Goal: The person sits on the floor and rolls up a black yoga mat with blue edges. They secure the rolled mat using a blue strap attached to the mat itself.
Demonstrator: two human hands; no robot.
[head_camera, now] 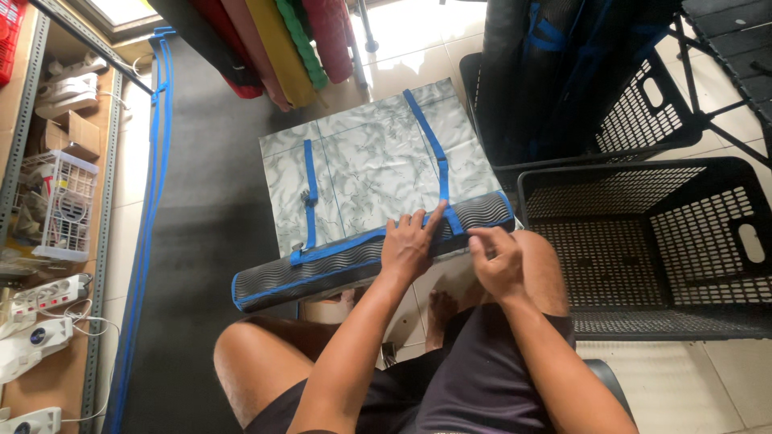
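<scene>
A mat with a grey marbled face (378, 165) lies on the floor in front of me, its near end rolled into a black wavy-patterned roll (322, 269) edged in blue. Two blue straps (434, 149) run along the flat part toward the roll. My left hand (408, 245) rests flat on top of the roll, the index finger stretched onto the right strap. Just to its right, my right hand (498, 261) hovers over the roll's right end with fingers curled, pinching at the strap end. My bare knees frame the roll from below.
Two black perforated plastic crates (651, 241) stand at the right, the far one (643, 120) holding dark rolled mats. Coloured rolled mats (273, 40) lean at the top. A dark floor mat (193, 225) with blue edging lies left, beside metal shelves (56, 209) with a white basket and power strips.
</scene>
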